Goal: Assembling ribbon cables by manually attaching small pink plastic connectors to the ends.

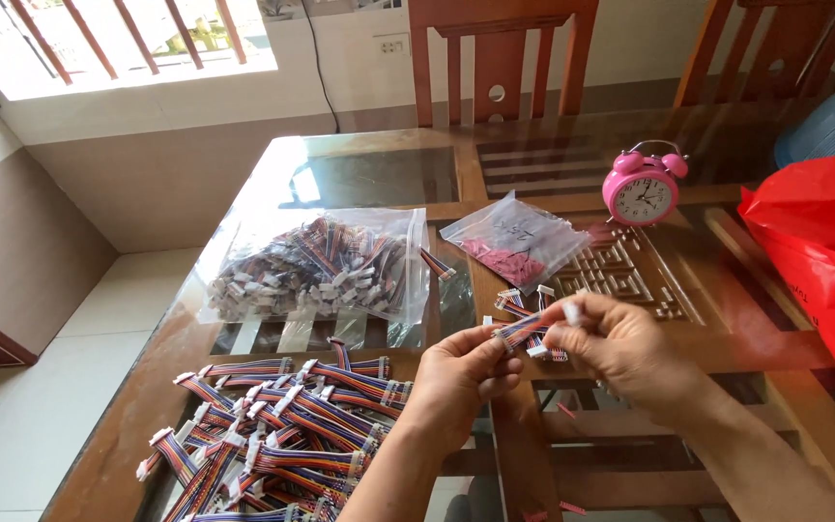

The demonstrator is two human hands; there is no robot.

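Nearest, lower left: heap of multicoloured ribbon cables with white connectors, loose on the glass-topped wooden table. Above centre of table: left hand pinching one ribbon cable by its wires; right hand closed on that cable's white connector end. Beyond: clear bag of cables, small bag of pink parts, pink alarm clock, red plastic bag at right.
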